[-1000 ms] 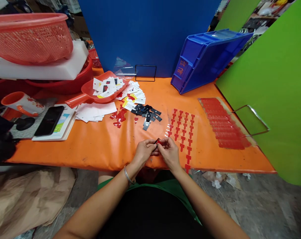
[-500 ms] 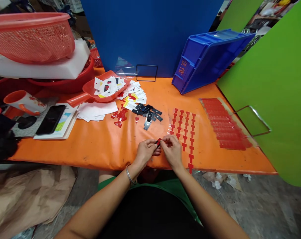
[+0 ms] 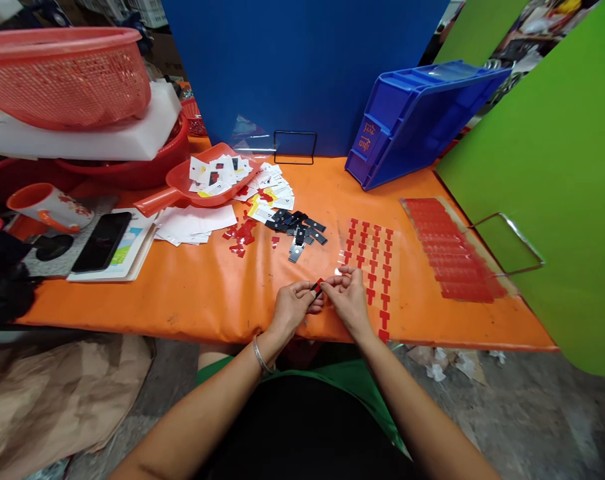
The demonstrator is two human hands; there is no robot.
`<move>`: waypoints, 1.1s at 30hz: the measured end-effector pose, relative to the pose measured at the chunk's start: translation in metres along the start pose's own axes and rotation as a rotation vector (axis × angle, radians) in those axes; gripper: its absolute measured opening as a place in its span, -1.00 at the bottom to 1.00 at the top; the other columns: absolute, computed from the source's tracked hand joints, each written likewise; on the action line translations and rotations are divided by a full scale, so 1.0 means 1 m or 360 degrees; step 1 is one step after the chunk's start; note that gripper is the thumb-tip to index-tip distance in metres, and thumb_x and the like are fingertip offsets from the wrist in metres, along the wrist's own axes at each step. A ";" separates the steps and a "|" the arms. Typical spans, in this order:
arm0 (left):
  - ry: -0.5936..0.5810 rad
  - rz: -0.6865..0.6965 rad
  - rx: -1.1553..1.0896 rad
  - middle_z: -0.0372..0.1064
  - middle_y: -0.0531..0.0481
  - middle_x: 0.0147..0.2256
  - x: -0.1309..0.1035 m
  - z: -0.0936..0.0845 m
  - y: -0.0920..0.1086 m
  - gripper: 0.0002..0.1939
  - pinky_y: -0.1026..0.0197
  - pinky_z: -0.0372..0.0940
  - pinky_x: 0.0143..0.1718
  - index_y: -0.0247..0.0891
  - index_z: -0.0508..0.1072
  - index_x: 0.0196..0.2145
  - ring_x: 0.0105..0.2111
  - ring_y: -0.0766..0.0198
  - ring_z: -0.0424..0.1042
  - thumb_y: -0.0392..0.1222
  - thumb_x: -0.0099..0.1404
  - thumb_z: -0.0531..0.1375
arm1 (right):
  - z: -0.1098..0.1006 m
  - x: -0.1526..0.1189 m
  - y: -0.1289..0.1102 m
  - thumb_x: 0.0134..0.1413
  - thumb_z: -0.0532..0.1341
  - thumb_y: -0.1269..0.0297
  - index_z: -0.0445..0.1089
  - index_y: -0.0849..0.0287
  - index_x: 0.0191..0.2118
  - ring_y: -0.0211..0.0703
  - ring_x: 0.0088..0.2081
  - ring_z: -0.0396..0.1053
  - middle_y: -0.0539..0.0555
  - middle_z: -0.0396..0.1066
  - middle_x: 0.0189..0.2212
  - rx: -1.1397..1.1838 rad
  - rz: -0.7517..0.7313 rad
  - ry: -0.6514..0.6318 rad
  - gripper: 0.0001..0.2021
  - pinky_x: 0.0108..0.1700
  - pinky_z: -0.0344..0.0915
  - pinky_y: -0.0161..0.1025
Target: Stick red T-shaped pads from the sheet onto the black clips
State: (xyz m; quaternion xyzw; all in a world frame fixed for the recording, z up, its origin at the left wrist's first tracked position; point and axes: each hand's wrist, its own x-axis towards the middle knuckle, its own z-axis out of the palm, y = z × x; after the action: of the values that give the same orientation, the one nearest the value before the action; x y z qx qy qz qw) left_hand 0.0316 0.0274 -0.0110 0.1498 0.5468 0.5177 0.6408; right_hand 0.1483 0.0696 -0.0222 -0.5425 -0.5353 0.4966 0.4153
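Observation:
Near the front edge of the orange table, my left hand (image 3: 293, 307) pinches a small black piece (image 3: 316, 289) with red on it. My right hand (image 3: 350, 301) has its fingertips closed at the upper right end of that same piece. Beyond my hands lies a pile of black pieces (image 3: 298, 230), with loose red pieces (image 3: 240, 235) to its left. Beside my right hand is a clear sheet with rows of red T-shaped stickers (image 3: 374, 260), partly covered by that hand.
A red scoop (image 3: 157, 200) holds white cards. White papers (image 3: 197, 223), a black phone (image 3: 102, 241) and a mug (image 3: 50, 207) are at the left. A blue bin (image 3: 407, 127) stands at the back right, beyond stacked red sheets (image 3: 452, 250).
The fingers of my right hand have shifted slightly on the piece. My left hand is nearly unchanged and keeps its pinch.

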 end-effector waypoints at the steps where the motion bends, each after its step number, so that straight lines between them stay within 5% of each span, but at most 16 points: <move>1: -0.0007 0.0006 -0.0009 0.48 -0.06 -0.54 0.000 0.000 0.000 -0.91 0.32 0.41 -0.46 -0.44 0.45 -0.31 -0.59 0.36 0.45 -0.42 0.17 0.23 | -0.001 0.002 -0.001 -0.20 0.34 0.11 0.28 0.14 -0.20 -0.26 -0.57 0.31 -0.05 0.39 -0.51 0.0013 0.0012 -0.0066 -0.59 -0.53 0.25 -0.32; 6: -0.0044 0.0022 -0.0017 0.47 -0.04 -0.55 0.003 -0.001 -0.003 -0.92 0.37 0.38 -0.49 -0.43 0.46 -0.33 -0.60 0.40 0.44 -0.40 0.15 0.26 | -0.010 0.009 -0.001 -0.17 0.32 -0.02 0.41 0.19 -0.54 -0.22 -0.55 0.31 0.01 0.40 -0.61 -0.0156 -0.0030 -0.0308 -0.67 -0.50 0.24 -0.29; 13: -0.0045 0.0103 -0.0053 0.49 -0.08 -0.48 -0.009 -0.002 0.014 -0.83 0.30 0.41 -0.42 -0.42 0.46 -0.31 -0.54 0.32 0.48 -0.32 0.12 0.29 | -0.009 0.006 0.001 -0.01 0.20 -0.11 0.40 0.18 -0.54 -0.30 -0.70 0.16 -0.03 0.29 -0.72 -0.0024 0.0133 -0.0170 -0.59 -0.64 0.09 -0.32; 16: 0.0093 0.0397 0.0031 0.49 -0.06 -0.47 -0.012 -0.032 0.040 -0.74 0.27 0.41 -0.34 -0.40 0.48 -0.23 -0.48 0.30 0.49 -0.20 0.13 0.28 | -0.006 0.002 0.004 0.02 0.17 -0.10 0.41 0.17 -0.45 -0.26 -0.68 0.20 0.02 0.38 -0.62 -0.0071 0.0105 -0.0184 -0.61 -0.65 0.11 -0.30; 21: 0.0773 0.0933 0.0679 0.52 -0.11 -0.29 -0.007 -0.121 0.081 -0.72 0.22 0.35 -0.19 -0.35 0.52 -0.25 -0.30 0.21 0.49 -0.11 0.13 0.23 | -0.002 -0.005 0.010 0.06 0.18 0.10 0.42 0.11 -0.41 -0.10 -0.40 0.37 0.07 0.43 -0.43 -0.0504 -0.0350 -0.0224 -0.79 -0.33 0.30 -0.18; 24: 0.1012 0.0993 0.1002 0.51 -0.15 -0.23 -0.011 -0.161 0.087 -0.66 0.19 0.31 -0.12 -0.36 0.52 -0.21 -0.21 0.15 0.47 -0.06 0.15 0.19 | -0.001 -0.008 0.008 0.05 0.17 0.20 0.41 0.10 -0.41 -0.09 -0.41 0.35 0.08 0.41 -0.40 -0.0667 -0.0467 -0.0240 -0.87 -0.32 0.29 -0.16; 33: 0.1243 0.0798 0.1548 0.51 -0.08 -0.32 -0.021 -0.182 0.065 -0.69 0.16 0.30 -0.24 -0.25 0.54 -0.23 -0.33 0.15 0.46 -0.05 0.18 0.12 | -0.001 -0.004 -0.006 0.08 0.11 0.36 0.40 0.14 -0.39 -0.08 -0.32 0.35 0.10 0.42 -0.38 -0.0822 -0.0683 -0.0290 -0.87 -0.25 0.29 -0.16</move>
State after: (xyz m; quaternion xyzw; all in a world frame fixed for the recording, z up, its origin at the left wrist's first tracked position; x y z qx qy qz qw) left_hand -0.1536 -0.0308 -0.0147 0.3457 0.8580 0.3617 0.1160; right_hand 0.1489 0.0659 -0.0159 -0.4582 -0.7801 0.2924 0.3098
